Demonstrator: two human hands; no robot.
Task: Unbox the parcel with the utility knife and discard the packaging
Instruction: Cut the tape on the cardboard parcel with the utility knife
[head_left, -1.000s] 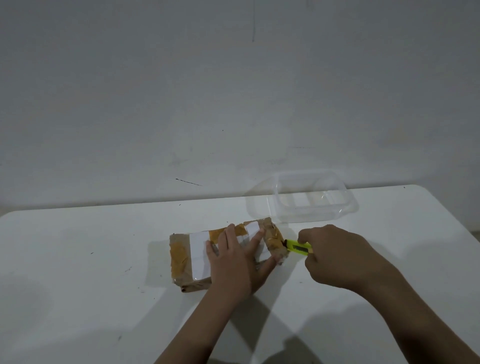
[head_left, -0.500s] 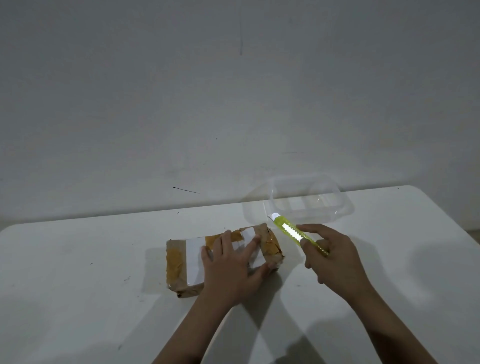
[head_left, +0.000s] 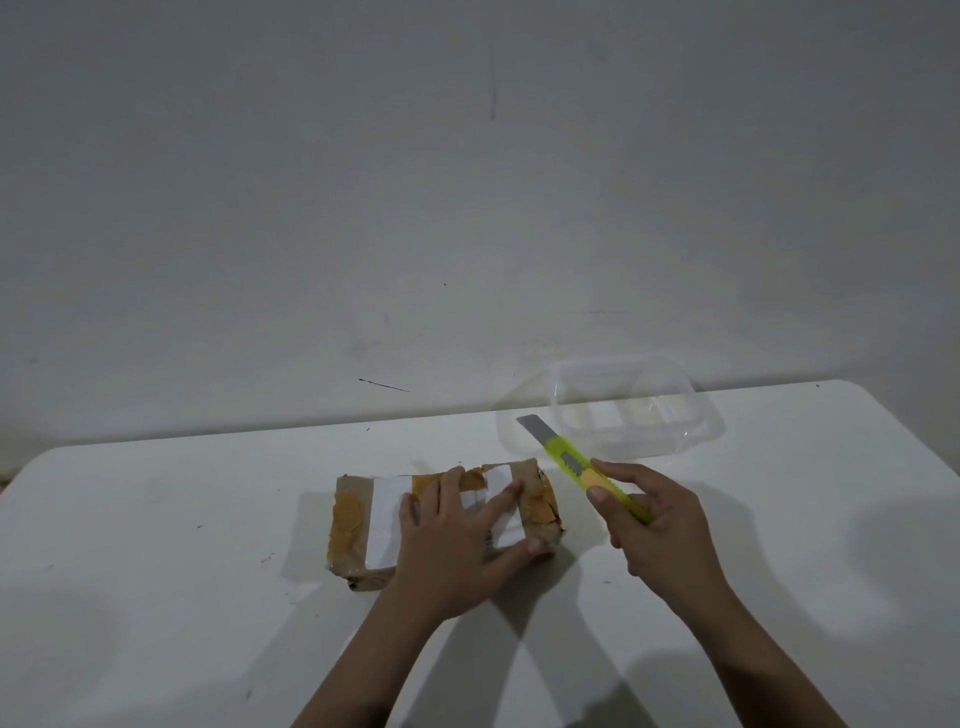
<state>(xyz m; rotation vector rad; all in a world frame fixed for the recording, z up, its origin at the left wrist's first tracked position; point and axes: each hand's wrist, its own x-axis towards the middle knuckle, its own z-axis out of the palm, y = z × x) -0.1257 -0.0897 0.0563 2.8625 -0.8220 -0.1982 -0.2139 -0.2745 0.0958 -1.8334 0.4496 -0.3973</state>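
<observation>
on a white table (head_left: 156, 519), the left hand (head_left: 457, 535) presses flat on the taped parcel (head_left: 363, 512) — just beside it, the right hand (head_left: 654, 525) grips a utility knife (head_left: 582, 465), blade out, angled up-left toward a clear container (head_left: 691, 415).

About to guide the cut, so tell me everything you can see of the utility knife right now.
The utility knife has a slim yellow-green plastic-looking body with a grey slider and an orange section near the grip. Its grey blade is extended, pointing up and away to the left, toward the clear plastic container. The right hand holds its rear half, thumb on top. It is lifted, tilted, just right of the parcel, not touching it.
</observation>
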